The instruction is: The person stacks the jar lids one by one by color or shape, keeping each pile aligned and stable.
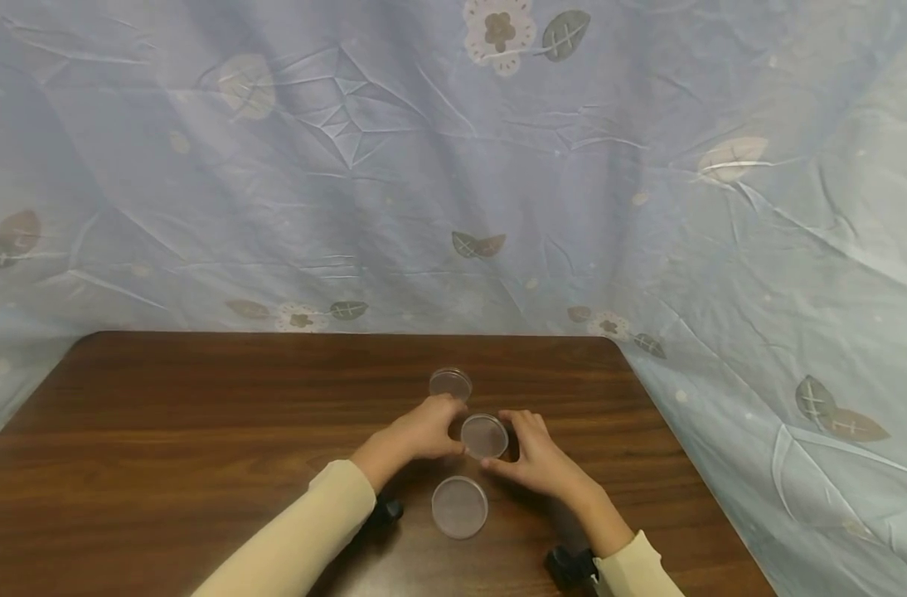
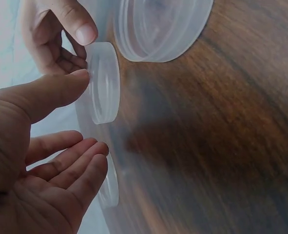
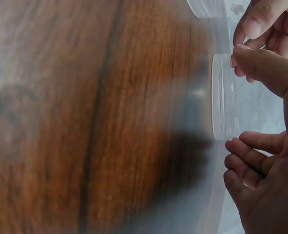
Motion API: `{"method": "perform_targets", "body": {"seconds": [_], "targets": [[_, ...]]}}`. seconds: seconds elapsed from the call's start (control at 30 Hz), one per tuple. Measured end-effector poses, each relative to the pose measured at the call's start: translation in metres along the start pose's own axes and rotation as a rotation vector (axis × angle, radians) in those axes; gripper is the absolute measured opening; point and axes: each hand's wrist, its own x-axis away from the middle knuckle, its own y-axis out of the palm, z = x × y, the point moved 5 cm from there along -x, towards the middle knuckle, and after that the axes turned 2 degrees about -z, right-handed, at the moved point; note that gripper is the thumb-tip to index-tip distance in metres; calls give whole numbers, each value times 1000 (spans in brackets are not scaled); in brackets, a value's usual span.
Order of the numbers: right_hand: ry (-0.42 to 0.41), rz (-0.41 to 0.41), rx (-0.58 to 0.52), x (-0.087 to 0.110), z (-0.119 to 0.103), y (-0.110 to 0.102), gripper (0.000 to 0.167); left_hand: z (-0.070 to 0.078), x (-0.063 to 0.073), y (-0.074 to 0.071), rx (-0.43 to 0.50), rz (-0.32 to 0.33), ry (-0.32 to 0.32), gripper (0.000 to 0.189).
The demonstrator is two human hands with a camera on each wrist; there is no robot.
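A clear round petri dish (image 1: 484,437) lies on the table between my two hands. Its left side is flanked by my left hand (image 1: 426,429), thumb close to the rim and fingers spread apart from it. On the other side, my right hand (image 1: 537,454) has its thumb near the front rim and its fingertips near the back right. Whether these fingertips touch the rim, I cannot tell. A second petri dish (image 1: 459,507) sits nearer to me. Behind the left fingers stands another petri dish (image 1: 450,383), partly covered by them and showing a doubled rim.
Everything lies on a brown wood-grain table (image 1: 200,431) with rounded far corners. A pale blue curtain (image 1: 394,191) with leaf prints hangs behind it and along the right side. Black wrist mounts (image 1: 569,568) sit under both forearms.
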Motion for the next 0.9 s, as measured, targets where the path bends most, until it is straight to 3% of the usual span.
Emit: {"method": "perform_targets", "body": {"seconds": [0.23,0.5,0.9], "targets": [[-14,18,46,-3,2,1,85,0,-5,5,-17,-6,2,53],[-19,23,66,-4,1,1,79,-1,-7,9,-20,-38,-50,54],[-1,14,83,-6,2,4,72,0,-12,14,-52,-23,-30,48]]}}
